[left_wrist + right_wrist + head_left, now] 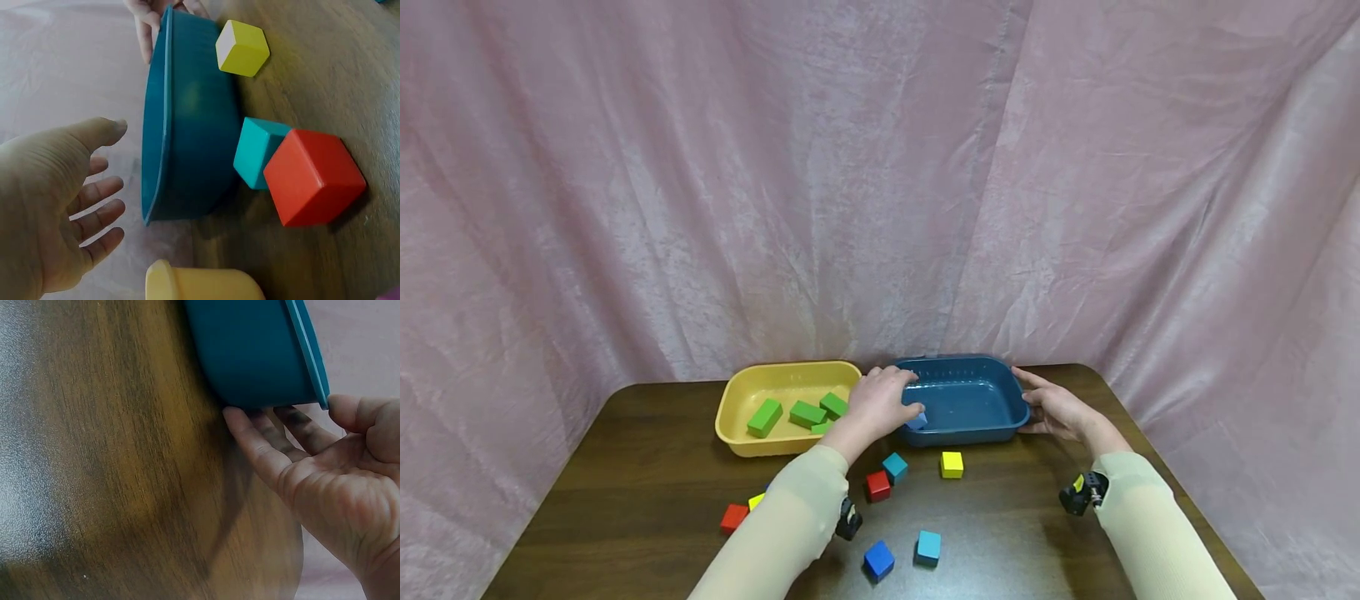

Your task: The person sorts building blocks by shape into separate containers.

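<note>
My left hand (pixel 882 403) hovers over the left end of a blue tray (pixel 966 435), fingers spread and holding nothing, as the left wrist view shows. Below its thumb, a blue block (pixel 917 421) lies inside the tray. At the tray's right end is my right hand (pixel 1058 410). Its fairly straight fingers (pixel 259 450) reach the wall near the base, and the thumb is right at the rim. Just left of my left hand stands a yellow tray (pixel 724 421) with several green blocks (pixel 765 417) in it.
In front of the trays on the brown table (pixel 647 492) lie a yellow cube (pixel 952 465), a teal cube (pixel 895 467) beside a red cube (pixel 878 486), a light-blue cube (pixel 928 547) and a blue cube (pixel 878 561). Another red cube (pixel 733 518) is partly beside my left sleeve. A pink curtain (pixel 880 183) hangs behind.
</note>
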`<state>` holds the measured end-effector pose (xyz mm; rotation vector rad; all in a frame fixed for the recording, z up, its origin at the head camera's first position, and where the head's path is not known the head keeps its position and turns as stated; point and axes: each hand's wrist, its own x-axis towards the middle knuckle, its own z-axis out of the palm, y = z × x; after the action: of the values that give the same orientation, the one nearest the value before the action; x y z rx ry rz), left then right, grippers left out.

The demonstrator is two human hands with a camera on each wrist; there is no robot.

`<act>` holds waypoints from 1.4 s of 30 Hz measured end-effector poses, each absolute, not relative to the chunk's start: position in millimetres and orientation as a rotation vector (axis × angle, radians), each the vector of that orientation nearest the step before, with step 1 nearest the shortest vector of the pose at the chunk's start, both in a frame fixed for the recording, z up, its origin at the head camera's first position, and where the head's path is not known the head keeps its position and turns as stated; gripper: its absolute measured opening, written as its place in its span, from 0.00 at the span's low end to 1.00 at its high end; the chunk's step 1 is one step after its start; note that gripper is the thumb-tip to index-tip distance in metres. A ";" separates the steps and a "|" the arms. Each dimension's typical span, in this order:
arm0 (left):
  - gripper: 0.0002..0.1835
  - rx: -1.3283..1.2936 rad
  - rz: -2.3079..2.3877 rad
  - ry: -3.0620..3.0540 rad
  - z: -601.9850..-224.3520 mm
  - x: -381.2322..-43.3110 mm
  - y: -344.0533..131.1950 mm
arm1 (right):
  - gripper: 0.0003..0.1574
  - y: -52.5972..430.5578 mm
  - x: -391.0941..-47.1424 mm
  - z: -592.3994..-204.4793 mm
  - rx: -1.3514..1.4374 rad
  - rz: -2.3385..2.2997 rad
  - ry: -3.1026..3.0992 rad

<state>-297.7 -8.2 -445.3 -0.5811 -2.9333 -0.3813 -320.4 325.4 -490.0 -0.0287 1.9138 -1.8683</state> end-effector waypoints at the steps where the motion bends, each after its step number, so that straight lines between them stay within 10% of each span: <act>1: 0.29 -0.581 -0.386 -2.933 -445.1 -297.4 -9.8 | 0.37 325.2 -320.4 -489.8 -0.023 -1.864 1.918; 42: 0.29 -0.781 -0.531 -2.734 -389.1 -256.5 -53.4 | 0.37 324.6 -320.1 -486.6 -0.008 -1.857 1.903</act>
<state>-256.5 -53.4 -389.1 -0.7812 -2.7338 -0.5309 -320.1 324.6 -486.6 -0.0078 1.9034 -1.8571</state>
